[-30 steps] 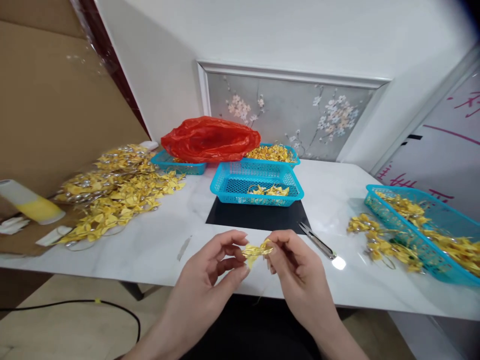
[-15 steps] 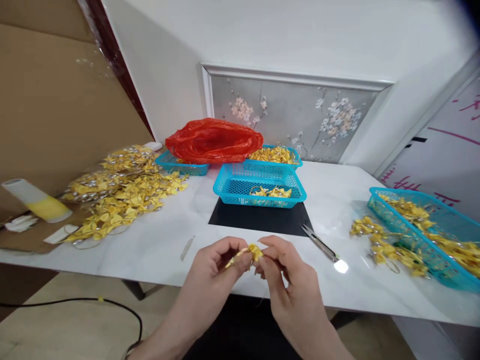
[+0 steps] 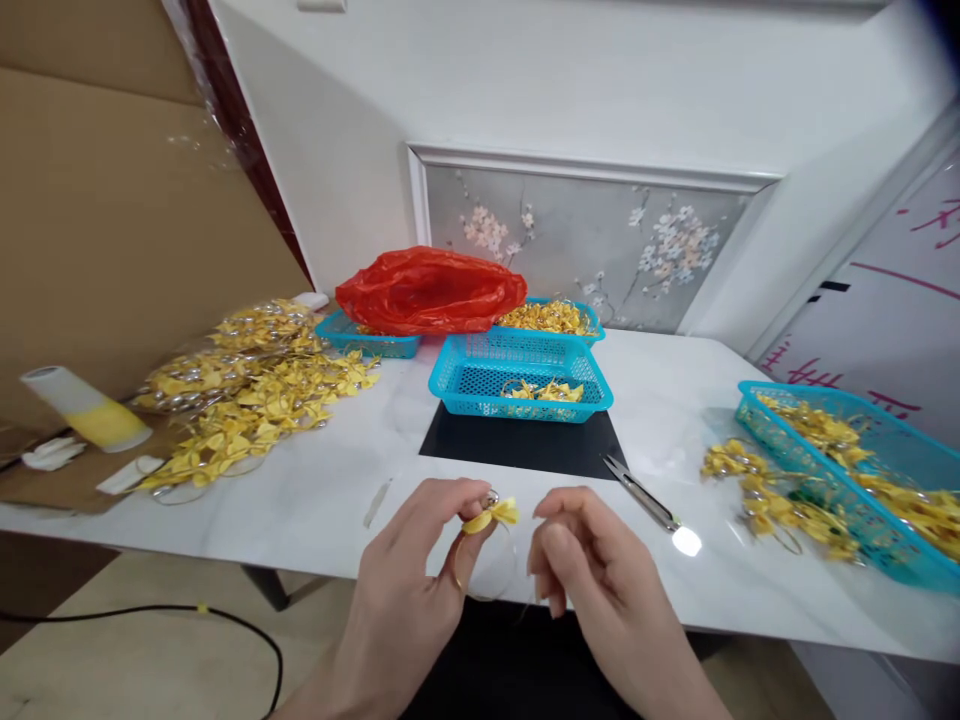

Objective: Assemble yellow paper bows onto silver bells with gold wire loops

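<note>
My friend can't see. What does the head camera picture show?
The left hand pinches a small yellow bow over a white table; the right hand is beside it, empty. Farther back are a blue basket, small scissors and heaps of yellow bows.

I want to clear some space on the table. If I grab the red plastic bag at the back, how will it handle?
The red plastic bag looks thin and crumpled, so it would probably be floppy and sag when lifted. It is draped over a blue basket, so pulling it may drag or tip that basket. Its glossy film is likely slippery, and what it holds is hidden.
</note>
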The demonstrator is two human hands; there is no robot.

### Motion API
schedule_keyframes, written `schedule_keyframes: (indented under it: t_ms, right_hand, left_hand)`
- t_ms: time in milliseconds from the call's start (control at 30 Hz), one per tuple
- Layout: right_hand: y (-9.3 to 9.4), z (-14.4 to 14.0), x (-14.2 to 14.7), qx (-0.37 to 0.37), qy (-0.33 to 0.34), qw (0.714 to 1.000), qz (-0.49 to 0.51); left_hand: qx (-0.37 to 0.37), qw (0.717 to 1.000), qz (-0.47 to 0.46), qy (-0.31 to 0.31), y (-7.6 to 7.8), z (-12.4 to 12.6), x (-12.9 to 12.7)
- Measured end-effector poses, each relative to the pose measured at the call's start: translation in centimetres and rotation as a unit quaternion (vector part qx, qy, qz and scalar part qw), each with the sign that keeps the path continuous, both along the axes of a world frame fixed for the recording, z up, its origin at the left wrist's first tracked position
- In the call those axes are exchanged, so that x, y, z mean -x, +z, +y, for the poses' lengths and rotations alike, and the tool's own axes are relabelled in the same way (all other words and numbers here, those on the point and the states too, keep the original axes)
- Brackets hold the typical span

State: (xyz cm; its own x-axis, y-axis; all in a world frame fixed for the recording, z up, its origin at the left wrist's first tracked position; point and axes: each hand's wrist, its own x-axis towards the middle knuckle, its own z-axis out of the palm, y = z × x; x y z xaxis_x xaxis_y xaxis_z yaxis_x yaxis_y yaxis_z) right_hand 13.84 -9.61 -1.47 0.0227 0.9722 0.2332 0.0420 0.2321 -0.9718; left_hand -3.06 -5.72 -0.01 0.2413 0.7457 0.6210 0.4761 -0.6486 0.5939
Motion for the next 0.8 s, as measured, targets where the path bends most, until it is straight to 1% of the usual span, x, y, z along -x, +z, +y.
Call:
schedule_keyframes:
  t_ms: [33,100,200,300,367,400,433,467,500,533,567,600,633,667,733,800]
  right_hand:
    - [0.1,-0.1,0.2,0.027,0.019,0.999,0.023]
    - [0.3,-0.3,0.9,0.059,0.034,0.997,0.039]
    - [0.4,-0.3,1.7,0.082,0.037,0.994,0.055]
    - [0.5,-0.1,1.6,0.055,0.031,0.995,0.071]
    - [0.6,0.1,1.1,0.022,0.031,0.997,0.06]
    - [0.6,0.2,0.8,0.011,0.034,0.998,0.053]
    - [0.7,0.3,0.5,0.003,0.042,0.998,0.046]
    - [0.7,0.3,0.2,-0.002,0.05,0.998,0.04]
    - [0.7,0.3,-0.1,-0.004,0.057,0.998,0.033]
    - [0.7,0.4,-0.2,-0.004,0.064,0.998,0.026]
    - [0.7,0.4,-0.3,-0.001,0.068,0.998,0.019]
    - [0.7,0.4,-0.4,0.003,0.07,0.997,0.012]
    - [0.8,0.4,-0.3,0.006,0.07,0.998,0.004]
    - [0.8,0.4,-0.3,0.006,0.067,0.998,-0.007]
    - [0.9,0.5,-0.2,-0.002,0.057,0.998,-0.034]
    - [1.1,0.5,-0.1,-0.02,0.046,0.996,-0.07]
  left_hand:
    - [-0.034,0.999,0.016,-0.001,-0.2,0.0,0.0]
    - [-0.084,0.996,0.034,-0.019,-0.4,-0.1,0.0]
    - [-0.122,0.99,0.048,-0.046,-0.2,-0.1,-0.1]
    - [-0.14,0.986,0.061,-0.059,-0.1,-0.1,-0.1]
    - [-0.123,0.989,0.055,-0.058,-0.3,-0.1,0.2]
    - [-0.097,0.993,0.044,-0.056,-0.3,-0.1,0.4]
    - [-0.055,0.997,0.021,-0.059,-0.4,-0.1,0.6]
    - [0.007,0.998,-0.012,-0.069,-0.3,-0.1,0.9]
    - [0.083,0.991,-0.053,-0.085,-0.2,0.0,1.1]
    - [0.164,0.975,-0.099,-0.109,0.0,0.0,1.2]
    - [0.238,0.951,-0.143,-0.137,0.3,0.0,1.3]
    - [0.294,0.923,-0.181,-0.167,0.6,0.0,1.3]
    - [0.327,0.901,-0.208,-0.195,1.0,0.0,1.2]
    - [0.342,0.886,-0.223,-0.218,1.4,-0.1,1.1]
    - [0.357,0.872,-0.233,-0.24,1.9,-0.2,0.7]
    - [0.386,0.865,-0.228,-0.227,2.3,-0.4,0.3]
